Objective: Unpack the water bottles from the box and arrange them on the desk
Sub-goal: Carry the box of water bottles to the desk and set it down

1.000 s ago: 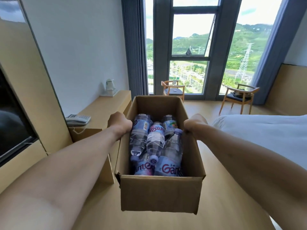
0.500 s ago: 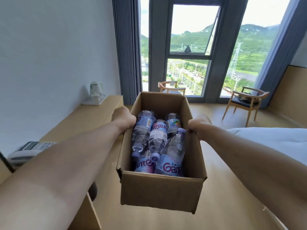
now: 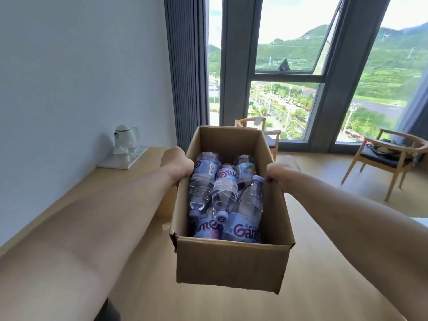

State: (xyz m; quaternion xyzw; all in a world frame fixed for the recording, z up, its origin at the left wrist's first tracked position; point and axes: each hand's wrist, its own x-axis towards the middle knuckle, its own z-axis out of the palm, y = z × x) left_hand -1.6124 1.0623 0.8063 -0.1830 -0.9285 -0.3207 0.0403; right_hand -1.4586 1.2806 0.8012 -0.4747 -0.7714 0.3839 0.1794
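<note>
Water bottles: a loose pile lying on their sides inside an open cardboard box, none unpacked yet. Purple caps, blue-pink labels; at least 5 visible, more may lie beneath, cannot tell.

Left hand: clamped on the box's left wall near the top edge, fingers hidden behind or under the cardboard. Right hand: same on the right wall, thumb side at the rim, fingers curled over it. Both grip at the far half of the box, arms extended.

Box: held in the air, apart from any surface, above wooden floor, just right of the desk. Near end hangs unsupported toward the camera. Top flaps absent or folded out of sight.

Desk: long, light wood, runs along the left wall. White electric kettle on a white tray at its far end. Beyond: tall windows, 2 wooden armchairs.

Judged step: carrying box to the desk; setting down comes first, then unpacking.

Risks:
- Load is heavy and the grip sits far forward, so the near end may sag or the thin walls may bow and slip from the hands.
- Bottles are round and loose; any tilt may roll them to 1 end and jerk the box.
- Setting down too far along the desk may knock the kettle tray.
- Box bottom not visible; its seam may give under weight.
</note>
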